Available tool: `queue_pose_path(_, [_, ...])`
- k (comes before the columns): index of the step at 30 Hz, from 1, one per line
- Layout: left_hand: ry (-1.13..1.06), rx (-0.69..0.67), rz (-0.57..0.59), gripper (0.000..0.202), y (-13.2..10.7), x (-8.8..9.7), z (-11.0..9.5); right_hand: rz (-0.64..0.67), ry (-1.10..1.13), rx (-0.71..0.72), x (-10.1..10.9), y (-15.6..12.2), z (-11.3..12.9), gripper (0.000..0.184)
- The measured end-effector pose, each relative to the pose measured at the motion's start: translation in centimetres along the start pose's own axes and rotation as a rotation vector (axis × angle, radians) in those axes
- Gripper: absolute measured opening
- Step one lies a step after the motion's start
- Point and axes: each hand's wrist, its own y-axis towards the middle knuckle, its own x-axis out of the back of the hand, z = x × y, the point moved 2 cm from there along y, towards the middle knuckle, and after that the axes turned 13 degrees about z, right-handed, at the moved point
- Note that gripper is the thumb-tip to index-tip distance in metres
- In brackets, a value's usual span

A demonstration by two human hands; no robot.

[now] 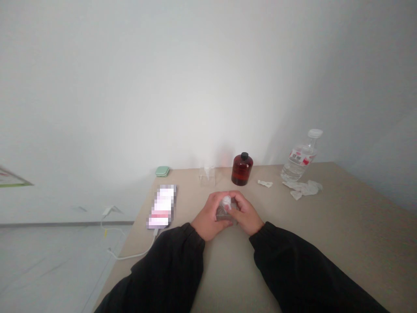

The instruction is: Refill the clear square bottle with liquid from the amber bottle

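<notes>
My left hand and my right hand meet at the middle of the beige table. Between them they grip a small clear glass bottle. The left hand's fingers wrap round the bottle's body. The fingertips of the right hand pinch the pale round top of the bottle. Both arms wear black sleeves. The lower part of the bottle is hidden by my fingers.
A brown glass bottle with a black cap stands behind my hands, a small clear container to its left. A plastic water bottle and crumpled tissues lie at the right. A phone on a white cable and a green case lie at the left.
</notes>
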Motion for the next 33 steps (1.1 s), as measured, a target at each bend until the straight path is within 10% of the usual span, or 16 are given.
queue_pose_path(33, [-0.016, -0.019, -0.011, 0.078, 0.02, -0.06, 0.19, 0.016, -0.03, 0.038, 0.1, 0.11, 0.65, 0.035])
